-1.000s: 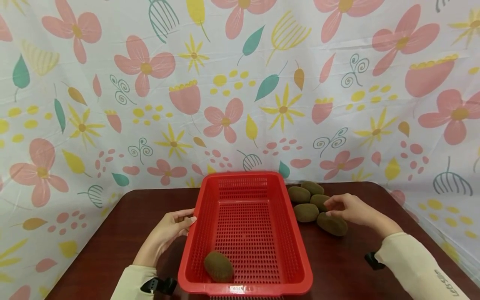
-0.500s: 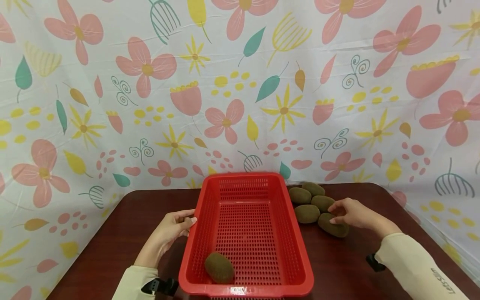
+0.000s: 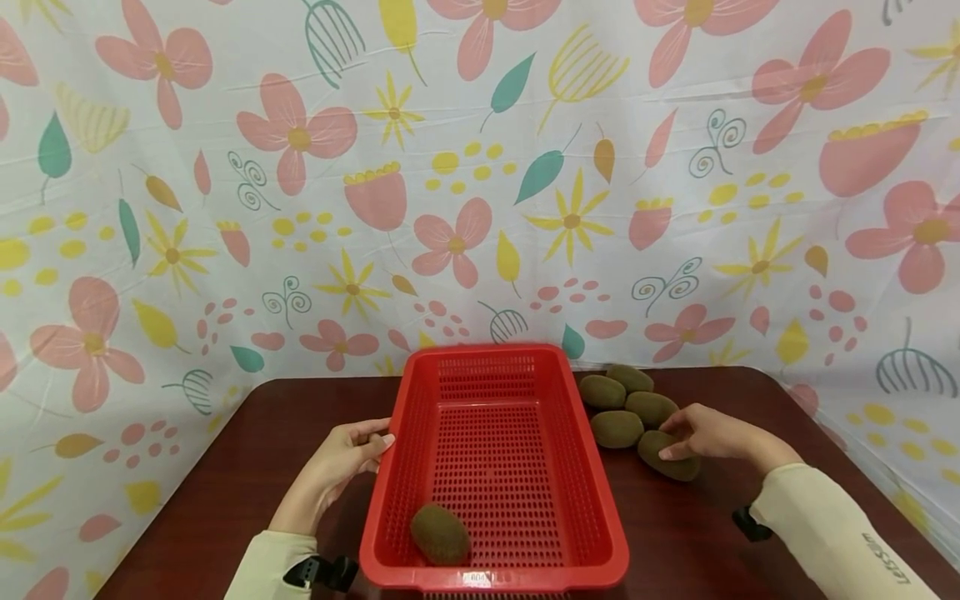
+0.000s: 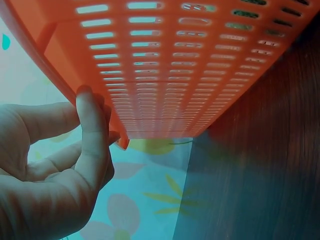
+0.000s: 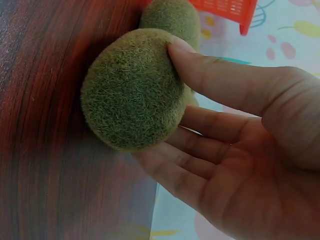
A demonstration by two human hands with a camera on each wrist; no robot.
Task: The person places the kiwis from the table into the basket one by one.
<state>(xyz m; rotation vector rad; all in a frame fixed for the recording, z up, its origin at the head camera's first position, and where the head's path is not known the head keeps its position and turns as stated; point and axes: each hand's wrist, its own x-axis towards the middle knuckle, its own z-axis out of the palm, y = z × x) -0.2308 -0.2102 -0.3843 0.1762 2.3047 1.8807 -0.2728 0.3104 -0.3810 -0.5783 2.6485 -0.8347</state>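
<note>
1. The left hand (image 3: pixel 337 458) is gripping the basket (image 3: pixel 555 577) at its left rim, thumb and fingers bending in at the edge; in the left wrist view the slotted wall is rising just beside the fingers.

2. The right hand (image 3: pixel 708 431) is gripping the near kiwi (image 3: pixel 675 470); the thumb is pressing on one side of it, while the other fingers are reaching round and partly hiding behind it; this kiwi is lying at the near right end of a cluster, right of the basket; whether it is touching the table (image 3: pixel 682 542) I cannot tell.

3. Four other kiwis (image 3: pixel 617 429) are sitting close together on the table, between the basket's right side and the right hand; one is showing behind the gripped kiwi in the right wrist view.

4. A single kiwi (image 3: pixel 439 534) is lying inside the basket, in its near left corner; the basket is standing on the table, its long sides running away from the person.

5. Pale sleeves (image 3: pixel 832 533) are covering both forearms; the right one is bearing dark lettering; a dark device (image 3: pixel 322 572) is sitting at the left wrist.

6. A flowered cloth (image 3: pixel 465 125) is hanging behind the table.
</note>
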